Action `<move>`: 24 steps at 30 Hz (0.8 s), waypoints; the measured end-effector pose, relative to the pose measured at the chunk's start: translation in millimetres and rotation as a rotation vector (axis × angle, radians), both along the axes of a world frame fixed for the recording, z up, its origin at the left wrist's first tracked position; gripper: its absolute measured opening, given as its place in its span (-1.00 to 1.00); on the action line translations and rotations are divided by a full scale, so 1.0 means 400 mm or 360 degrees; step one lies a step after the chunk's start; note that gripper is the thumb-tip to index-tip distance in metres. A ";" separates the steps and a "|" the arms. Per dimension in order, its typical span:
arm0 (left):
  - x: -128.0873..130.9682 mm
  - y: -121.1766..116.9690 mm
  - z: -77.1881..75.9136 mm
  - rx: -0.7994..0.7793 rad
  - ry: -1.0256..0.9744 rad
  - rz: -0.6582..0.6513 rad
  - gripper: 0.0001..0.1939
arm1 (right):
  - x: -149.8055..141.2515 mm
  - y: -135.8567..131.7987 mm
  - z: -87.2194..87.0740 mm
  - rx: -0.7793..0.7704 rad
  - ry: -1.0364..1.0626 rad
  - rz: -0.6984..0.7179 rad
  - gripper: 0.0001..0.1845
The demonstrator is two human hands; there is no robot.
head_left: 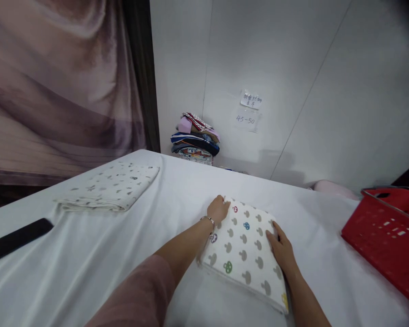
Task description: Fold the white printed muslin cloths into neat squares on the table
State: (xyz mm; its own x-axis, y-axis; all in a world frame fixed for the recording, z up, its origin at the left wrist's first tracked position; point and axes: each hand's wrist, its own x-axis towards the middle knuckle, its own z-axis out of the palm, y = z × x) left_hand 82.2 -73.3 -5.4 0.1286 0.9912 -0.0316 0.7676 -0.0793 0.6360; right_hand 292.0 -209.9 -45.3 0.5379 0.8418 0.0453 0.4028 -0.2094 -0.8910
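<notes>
A folded white cloth [243, 250] printed with grey mushrooms and a few coloured ones lies on the white-covered table in front of me. My left hand [218, 210], with a bracelet at the wrist, is closed on its far left corner. Along the right edge, my right hand [282, 247] grips the cloth with thumb and fingers, some of them hidden under or behind the fold. Farther left on the table rests another folded white cloth [119, 184] with a grey and black leaf-like print.
A red plastic basket [381, 236] stands at the right edge. On the left lies a long black object [17, 238]. Stacked folded clothes [196, 138] sit beyond the table's far edge, near paper labels [248, 119] on the wall. A draped curtain [61, 86] hangs at left.
</notes>
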 end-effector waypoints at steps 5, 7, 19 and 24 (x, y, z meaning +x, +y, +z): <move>0.005 0.009 -0.017 -0.0007 0.0042 0.0017 -0.76 | 0.001 0.002 -0.002 0.0019 -0.0035 0.0017 -0.26; 0.006 0.011 -0.025 -0.0005 0.0061 0.0020 -0.75 | 0.001 0.003 -0.003 0.0031 -0.0040 0.0022 -0.27; 0.023 -0.031 0.017 0.0410 0.0107 -0.0268 -0.56 | -0.003 0.000 0.006 0.0006 -0.0043 0.0023 -0.27; 0.023 -0.039 -0.024 0.0257 0.0203 -0.0557 -0.45 | 0.003 0.004 -0.005 0.0037 -0.0061 0.0023 -0.28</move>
State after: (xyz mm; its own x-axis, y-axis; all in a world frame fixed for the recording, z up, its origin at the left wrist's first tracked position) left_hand 91.3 -88.8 -14.8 0.4645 0.8817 0.0832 0.7484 -0.4410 0.4955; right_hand 293.3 -208.1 -47.1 0.5229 0.8481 0.0851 0.4395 -0.1828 -0.8794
